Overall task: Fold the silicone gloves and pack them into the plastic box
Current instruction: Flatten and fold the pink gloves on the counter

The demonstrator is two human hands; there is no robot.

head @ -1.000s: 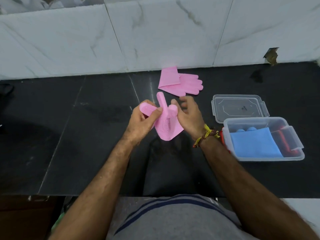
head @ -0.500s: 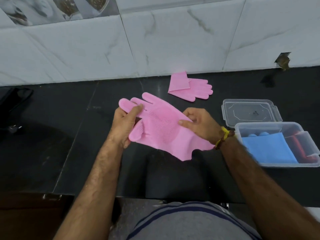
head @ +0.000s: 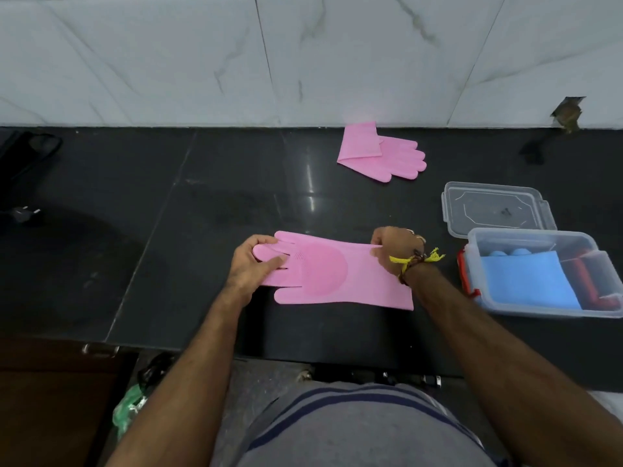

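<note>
A pink silicone glove (head: 330, 274) lies stretched flat on the black counter, fingers to the left, cuff to the right, bristle patch up. My left hand (head: 251, 264) holds its fingers, thumb on top. My right hand (head: 392, 249) pinches the far corner of the cuff. A second pink glove (head: 381, 153), folded over at the cuff, lies by the wall. The clear plastic box (head: 546, 308) stands at the right, holding a folded blue glove (head: 526, 281) and something red beneath it.
The box's clear lid (head: 495, 208) lies flat just behind the box. A marble tiled wall runs along the back of the counter (head: 202, 214). A black cord and plug (head: 23, 214) sit at the far left. The counter's front edge is near my body.
The glove went from bunched upright between my hands to spread out, and now lies flat on the counter. My hands moved apart to its two ends.
</note>
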